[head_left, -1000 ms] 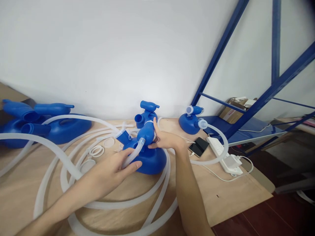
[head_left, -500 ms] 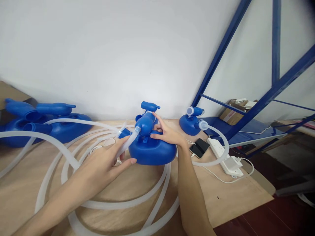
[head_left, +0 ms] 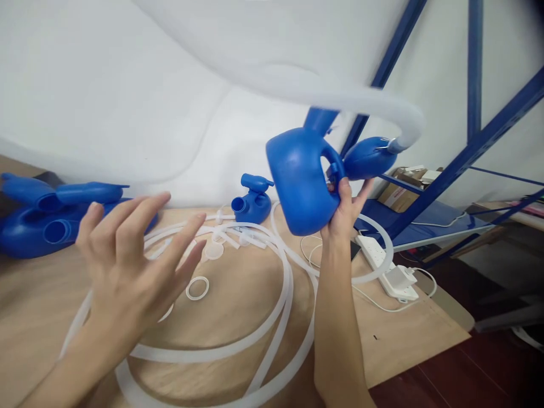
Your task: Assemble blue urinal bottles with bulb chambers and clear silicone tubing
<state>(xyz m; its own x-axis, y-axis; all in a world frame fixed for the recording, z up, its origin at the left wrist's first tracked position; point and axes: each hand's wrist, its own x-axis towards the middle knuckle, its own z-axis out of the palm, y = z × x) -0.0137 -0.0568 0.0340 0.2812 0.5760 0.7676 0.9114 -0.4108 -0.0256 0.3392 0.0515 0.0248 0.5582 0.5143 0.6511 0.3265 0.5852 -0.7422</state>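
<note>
In my right hand (head_left: 342, 212) is a blue plastic urinal bottle (head_left: 300, 175), lifted off the table and tilted on its side. Its handle loop lies against my fingers. A blue bulb-shaped funnel (head_left: 369, 157) sits beside my fingertips, and a translucent white hose (head_left: 352, 99) runs from its tip, arching up to the left, blurred. Empty, with fingers spread, my left hand (head_left: 136, 255) hovers over the left part of the table. Below it lie coils of white hose (head_left: 212, 355) and a white ring (head_left: 198, 288).
A smaller-looking blue bottle (head_left: 254, 208) stands against the wall. More blue bottles (head_left: 25, 232) are at the left. A white power strip (head_left: 374, 258) with a charger lies on the right of the wooden table (head_left: 403, 340); a blue metal rack (head_left: 425, 224) stands beyond.
My right hand has raised the bottle off the table and turned it, its hose swinging up. My left hand has let go of the hose and moved left, opening.
</note>
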